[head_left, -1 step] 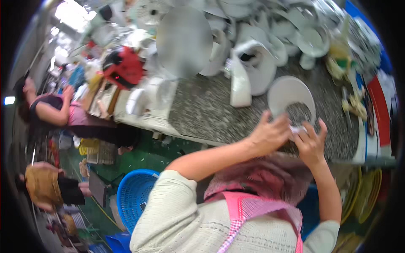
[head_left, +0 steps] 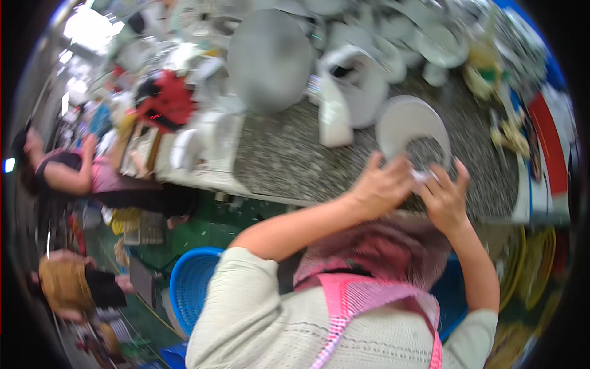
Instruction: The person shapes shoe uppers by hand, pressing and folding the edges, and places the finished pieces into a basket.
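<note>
A white sun visor with a broad curved brim is held at the near side of the dark speckled tabletop. My left hand pinches the left part of its narrow near band. Close beside it, my right hand pinches the same band with bent fingers, thumb and index apart at the outer side. The exact join between the fingertips is blurred. Just beyond lies another white visor, with a wide glossy white strip at its left.
White visors pile up at the back. A grey oval disc stands left of them, near a red-and-black device. Blue basket sits on the floor at left; yellow baskets at right. A person works farther left.
The whole view has shifted slightly, so the table and visors sit a little farther left and up. Both hands keep their pinch on the visor band.
</note>
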Motion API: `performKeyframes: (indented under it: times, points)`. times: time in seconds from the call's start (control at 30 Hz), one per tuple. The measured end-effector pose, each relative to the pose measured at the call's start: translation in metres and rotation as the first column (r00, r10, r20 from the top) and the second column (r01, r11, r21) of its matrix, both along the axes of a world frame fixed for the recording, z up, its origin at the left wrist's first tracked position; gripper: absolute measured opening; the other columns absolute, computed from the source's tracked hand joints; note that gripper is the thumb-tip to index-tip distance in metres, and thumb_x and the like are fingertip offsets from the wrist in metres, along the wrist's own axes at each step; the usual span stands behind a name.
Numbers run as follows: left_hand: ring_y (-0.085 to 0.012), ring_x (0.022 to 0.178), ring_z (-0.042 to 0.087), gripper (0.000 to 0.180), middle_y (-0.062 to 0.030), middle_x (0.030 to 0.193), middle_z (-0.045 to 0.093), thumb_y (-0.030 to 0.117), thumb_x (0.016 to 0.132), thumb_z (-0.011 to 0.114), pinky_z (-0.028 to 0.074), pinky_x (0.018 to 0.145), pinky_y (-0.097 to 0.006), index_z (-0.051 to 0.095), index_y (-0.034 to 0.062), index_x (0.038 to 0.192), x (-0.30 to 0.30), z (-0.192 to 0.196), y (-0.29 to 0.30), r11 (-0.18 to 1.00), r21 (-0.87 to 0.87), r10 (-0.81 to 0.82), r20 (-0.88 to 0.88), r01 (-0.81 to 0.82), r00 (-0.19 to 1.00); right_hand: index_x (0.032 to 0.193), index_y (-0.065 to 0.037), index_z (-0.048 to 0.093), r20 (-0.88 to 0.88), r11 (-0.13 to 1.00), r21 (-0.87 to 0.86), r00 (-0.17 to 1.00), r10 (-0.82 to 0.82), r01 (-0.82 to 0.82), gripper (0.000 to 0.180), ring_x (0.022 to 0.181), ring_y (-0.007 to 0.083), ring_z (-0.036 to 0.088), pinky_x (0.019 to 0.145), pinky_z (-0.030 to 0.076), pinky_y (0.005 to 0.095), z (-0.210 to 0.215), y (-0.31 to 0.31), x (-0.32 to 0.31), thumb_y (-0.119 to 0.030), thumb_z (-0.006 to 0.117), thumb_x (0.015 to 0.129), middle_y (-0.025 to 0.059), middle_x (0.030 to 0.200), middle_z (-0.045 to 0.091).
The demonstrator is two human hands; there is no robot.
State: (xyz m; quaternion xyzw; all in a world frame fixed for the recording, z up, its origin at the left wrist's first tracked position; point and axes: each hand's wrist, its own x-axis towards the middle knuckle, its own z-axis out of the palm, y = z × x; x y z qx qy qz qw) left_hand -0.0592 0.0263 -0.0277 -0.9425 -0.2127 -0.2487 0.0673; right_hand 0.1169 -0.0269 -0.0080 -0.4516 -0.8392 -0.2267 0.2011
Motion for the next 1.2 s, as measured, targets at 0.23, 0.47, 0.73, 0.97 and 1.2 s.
performKeyframes:
  times: [0.23, 0.47, 0.73, 0.97, 1.2]
  points:
    - [-0.0250, 0.104, 0.053, 0.042, -0.0109, 0.107, 0.057, -0.003, 0.064, 0.054, 0.044, 0.077, -0.036, 0.054, -0.0007, 0.105, -0.025, -0.005, -0.001, 0.981, -0.166, -0.088, 0.078, 0.100, 0.993, 0.093, -0.001, 0.060, 0.003, 0.997, -0.076, 0.999, -0.032, 0.032, 0.024, 0.096, 0.0139, 0.053, 0.092, 0.027, 0.0535, -0.018, -0.016, -0.015, -0.013, 0.050, 0.074, 0.0025, 0.087, 0.056]
    - [-0.0254, 0.096, 0.057, 0.031, -0.0097, 0.098, 0.060, -0.003, 0.061, 0.056, 0.044, 0.072, -0.034, 0.060, 0.0026, 0.091, -0.045, -0.009, 0.000, 0.975, -0.145, -0.140, 0.198, 0.170, 0.970, 0.071, -0.008, 0.059, 0.065, 0.998, -0.053, 0.998, -0.018, 0.021, 0.009, 0.084, 0.0111, 0.053, 0.093, 0.028, 0.0498, -0.015, -0.016, -0.016, -0.012, 0.052, 0.070, 0.0001, 0.074, 0.052]
    - [-0.0260, 0.091, 0.055, 0.028, -0.0078, 0.094, 0.058, -0.002, 0.057, 0.057, 0.041, 0.075, -0.035, 0.060, 0.0040, 0.084, -0.052, 0.007, 0.021, 0.998, -0.002, -0.061, 0.257, 0.063, 0.965, 0.077, -0.008, 0.058, -0.006, 0.999, 0.022, 0.999, -0.032, 0.033, 0.010, 0.097, 0.0164, 0.053, 0.093, 0.026, 0.0498, -0.016, 0.001, -0.026, -0.015, 0.054, 0.071, 0.0004, 0.076, 0.054]
    - [-0.0284, 0.086, 0.055, 0.034, -0.0102, 0.088, 0.058, -0.012, 0.059, 0.054, 0.045, 0.075, -0.036, 0.060, 0.0008, 0.089, -0.049, 0.003, 0.042, 0.991, -0.127, -0.006, 0.238, 0.037, 0.971, 0.068, -0.014, 0.055, -0.086, 0.997, 0.068, 0.996, -0.034, 0.040, 0.004, 0.089, 0.0155, 0.053, 0.092, 0.026, 0.0517, -0.012, 0.023, -0.023, -0.017, 0.053, 0.070, -0.0017, 0.064, 0.052]
    - [-0.0247, 0.104, 0.046, 0.047, -0.0118, 0.113, 0.048, 0.004, 0.071, 0.061, 0.037, 0.089, -0.035, 0.048, 0.0058, 0.116, -0.033, 0.026, 0.057, 0.809, -0.541, 0.220, 0.641, 0.229, 0.736, 0.071, -0.012, 0.058, -0.497, 0.988, -0.153, 0.864, -0.079, 0.002, 0.003, 0.080, 0.0150, 0.054, 0.089, 0.027, 0.0478, 0.014, 0.024, -0.002, -0.010, 0.059, 0.069, 0.0003, 0.067, 0.055]
